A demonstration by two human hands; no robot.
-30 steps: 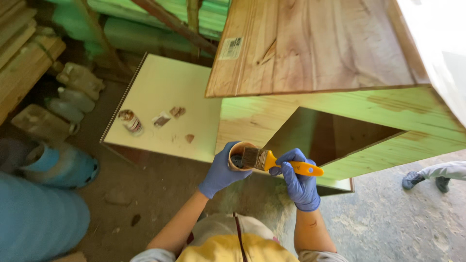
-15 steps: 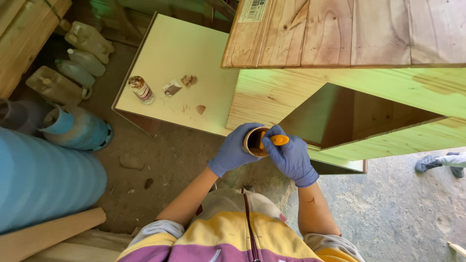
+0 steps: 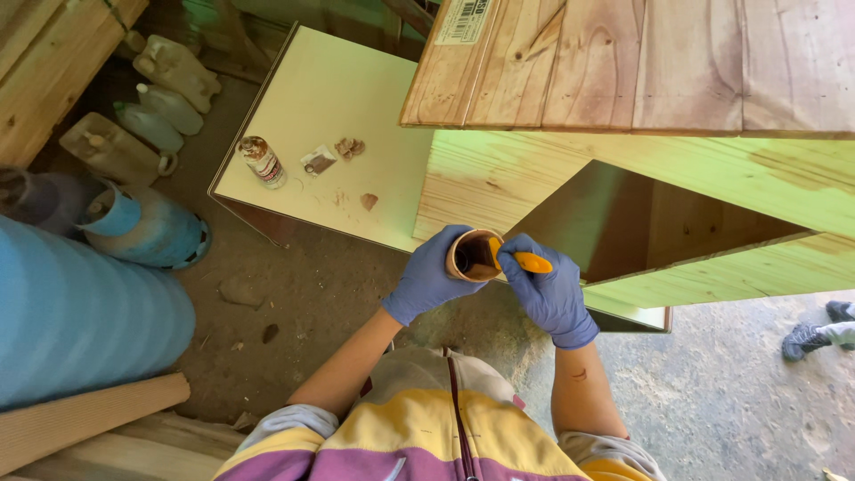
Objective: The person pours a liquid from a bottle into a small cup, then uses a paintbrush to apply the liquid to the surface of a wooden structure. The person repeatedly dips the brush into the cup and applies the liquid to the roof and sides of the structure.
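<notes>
My left hand (image 3: 427, 278), in a blue glove, grips a small brown-stained cup (image 3: 472, 256) from the left side. My right hand (image 3: 548, 294), also gloved in blue, holds a brush with an orange handle (image 3: 525, 260); its bristle end is down inside the cup and hidden. Both hands sit just in front of a pale wooden cabinet (image 3: 677, 169) with an open dark compartment (image 3: 641, 227) right beyond the brush.
A pale board (image 3: 329, 107) lies low at the left, carrying a small stained bottle (image 3: 263, 162) and scraps. Plastic jugs (image 3: 160, 98), a blue cylinder (image 3: 147, 227) and a large blue drum (image 3: 80, 321) crowd the left. Another person's shoe (image 3: 806, 338) shows at the right on concrete floor.
The brush went from lying across the cup's rim to being dipped inside it. My view has shifted so the hands and cup appear a little higher and further right.
</notes>
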